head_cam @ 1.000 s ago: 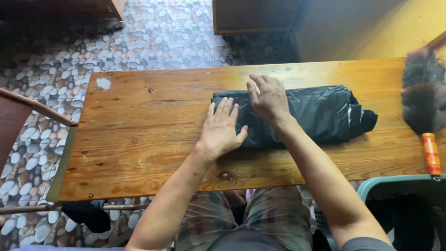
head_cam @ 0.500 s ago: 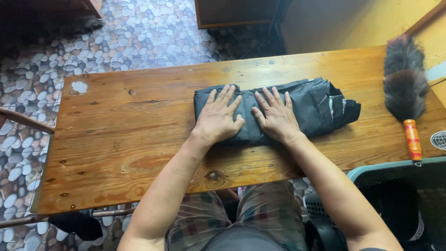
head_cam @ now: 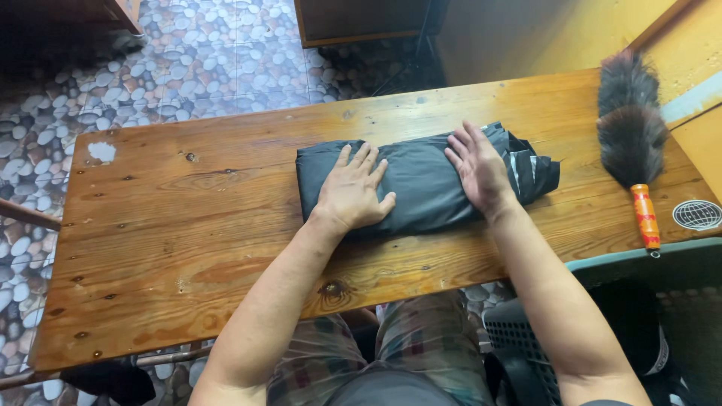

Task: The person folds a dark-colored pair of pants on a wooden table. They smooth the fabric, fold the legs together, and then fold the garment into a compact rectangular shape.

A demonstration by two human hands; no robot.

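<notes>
A folded black garment (head_cam: 418,180) lies on the wooden table (head_cam: 188,240), slightly right of centre. My left hand (head_cam: 352,192) rests flat on its left part, fingers spread. Flat on the right part lies my right hand (head_cam: 477,167), fingers pointing away from me. Both palms press the cloth down and neither hand grips anything. A bunched end of the garment sticks out to the right of my right hand.
A feather duster (head_cam: 630,128) with an orange handle lies at the table's right end. A dark plastic basket (head_cam: 647,301) stands by my right knee. Pebble-patterned floor (head_cam: 188,68) lies beyond the table, with dark furniture (head_cam: 361,19) at the back.
My hands were close together on the garment; now they are spread apart, the left toward its left end and the right toward its right end. The view has also shifted.
</notes>
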